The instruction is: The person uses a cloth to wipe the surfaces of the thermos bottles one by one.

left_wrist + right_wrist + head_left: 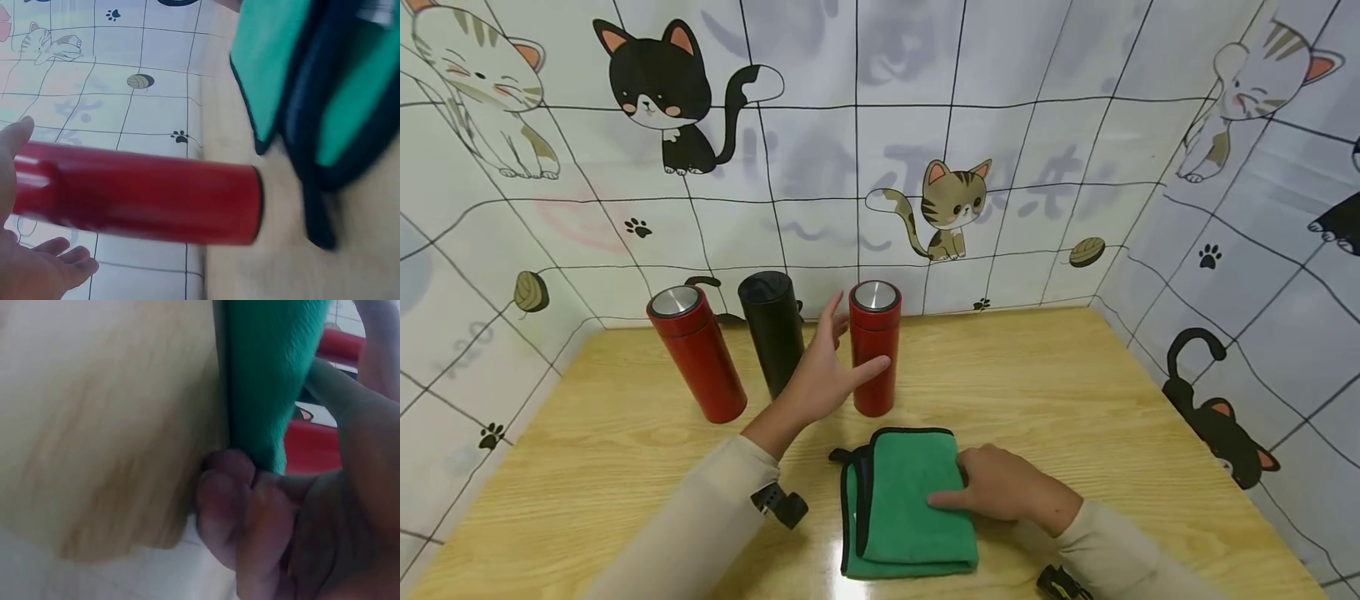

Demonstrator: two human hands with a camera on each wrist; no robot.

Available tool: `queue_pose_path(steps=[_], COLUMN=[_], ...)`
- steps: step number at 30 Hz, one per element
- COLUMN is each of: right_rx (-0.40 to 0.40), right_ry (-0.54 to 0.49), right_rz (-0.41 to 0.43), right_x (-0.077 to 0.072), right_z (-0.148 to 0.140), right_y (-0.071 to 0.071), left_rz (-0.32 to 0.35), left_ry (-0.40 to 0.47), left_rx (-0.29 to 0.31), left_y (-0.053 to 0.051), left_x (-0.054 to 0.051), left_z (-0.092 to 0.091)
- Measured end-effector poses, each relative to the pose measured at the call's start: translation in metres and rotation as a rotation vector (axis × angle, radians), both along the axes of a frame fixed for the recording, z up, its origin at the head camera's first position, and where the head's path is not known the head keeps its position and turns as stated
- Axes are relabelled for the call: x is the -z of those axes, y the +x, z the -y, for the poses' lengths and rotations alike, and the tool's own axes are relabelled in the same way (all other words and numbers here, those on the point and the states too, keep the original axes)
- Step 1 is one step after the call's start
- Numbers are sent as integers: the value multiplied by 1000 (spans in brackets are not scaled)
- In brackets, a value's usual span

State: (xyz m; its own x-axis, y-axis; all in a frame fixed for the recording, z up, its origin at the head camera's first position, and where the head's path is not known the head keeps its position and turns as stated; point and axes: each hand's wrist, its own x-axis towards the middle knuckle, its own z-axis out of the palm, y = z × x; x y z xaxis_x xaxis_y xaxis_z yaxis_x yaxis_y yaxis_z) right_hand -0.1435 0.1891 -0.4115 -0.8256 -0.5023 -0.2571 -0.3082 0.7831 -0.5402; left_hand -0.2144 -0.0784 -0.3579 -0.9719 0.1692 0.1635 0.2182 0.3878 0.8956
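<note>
A red thermos [876,354] with a silver lid stands upright on the table, on the right of three bottles. My left hand [823,367] reaches around its left side, thumb across the front and fingers spread; in the left wrist view the hand [31,250] spans the thermos [144,194] near its top without closing round it. Nearer me lies a folded green cloth [917,500] with black edging. My right hand [1011,487] grips its right edge, thumb on top. The right wrist view shows curled fingers [228,506] against the cloth's edge [269,381].
To the left stand a black bottle [771,325], partly behind my left forearm, and another red thermos [700,354]. The wooden table [1037,375] meets a cat-print sheet [820,167] at the back and both sides.
</note>
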Motion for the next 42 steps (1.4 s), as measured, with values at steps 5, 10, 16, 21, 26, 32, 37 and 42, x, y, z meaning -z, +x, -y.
queue_pose_path(steps=[5,10,16,21,26,32,37,42], right_rx=[-32,-25,66,175,279,338,335,265], right_ry=[-87,-264,-594,-774,-806,-798,-812,-854], right_rz=[30,185,494,644,516,287,89,-90], right_x=[4,10,9,-5,-31,-59,-69,-58], right_z=[5,5,-1,-10,-15,1,27,46], right_y=[-1,-2,0,-2,-6,-8,2,18], left_rz=[-13,4,-2,2,-58,-145,-243,-470], left_ry=[88,110,84,56,42,21,-10,-138], left_rx=[12,12,4,-2,21,51,90,133], left_y=[-10,-14,-12,3,21,44,61,73], left_x=[-6,-6,-4,-5,0,2,3,7], left_z=[-12,-17,-14,-5,3,6,2,0])
